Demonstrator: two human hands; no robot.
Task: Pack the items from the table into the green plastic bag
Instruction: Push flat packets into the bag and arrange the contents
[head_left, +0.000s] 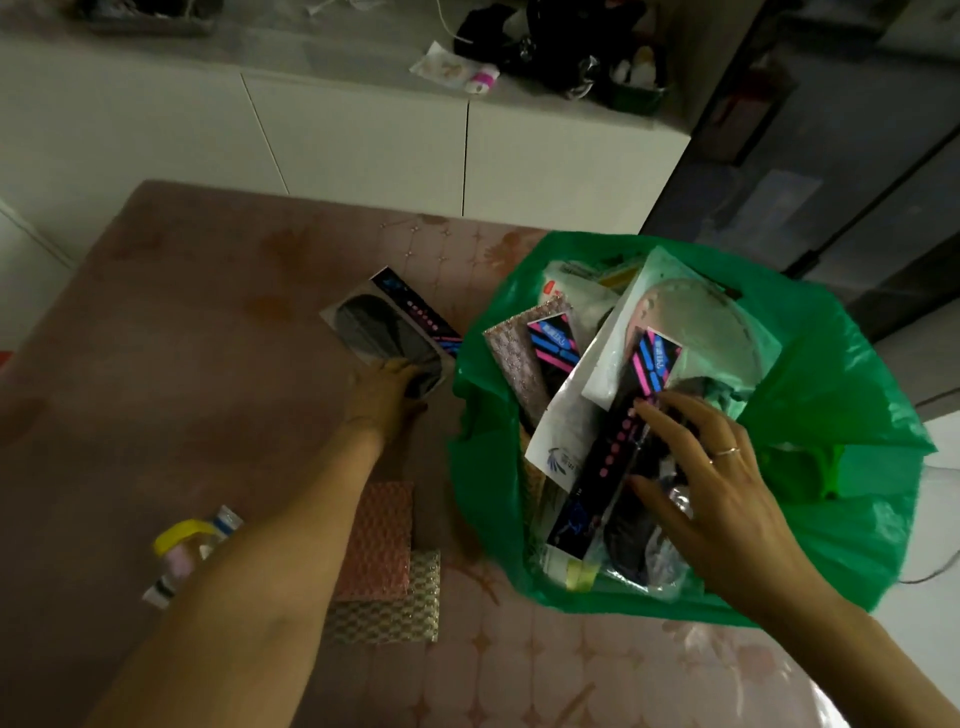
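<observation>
The left hand (387, 387) reaches out from the lower left of the frame, arm nearly straight, and its curled fingers grip the near end of a clear packet (387, 332) with a dark insole inside, which lies flat on the tabletop (182, 322) just left of the green plastic bag (841, 364). The right hand (711, 488) comes in from the lower right, a ring on one finger, palm down over the bag's open mouth. Its fingers are spread and only slightly bent, resting on a black packet with pink and blue stripes (618, 441) that stands tilted among the other packets in the bag; it does not clasp anything.

The bag sits at the right of the frame, on the tabletop's right side, already crowded with packets, among them a white envelope (566, 426).

The tabletop has a pinkish cover with a faint star pattern. Near the left forearm lie a pink woven pad (382, 540) partly overlapping a beige woven pad (400, 613), and at lower left a small packet with a yellow band (192, 551). Across the top of the frame runs a white cabinet (363, 140) with clutter on it.
</observation>
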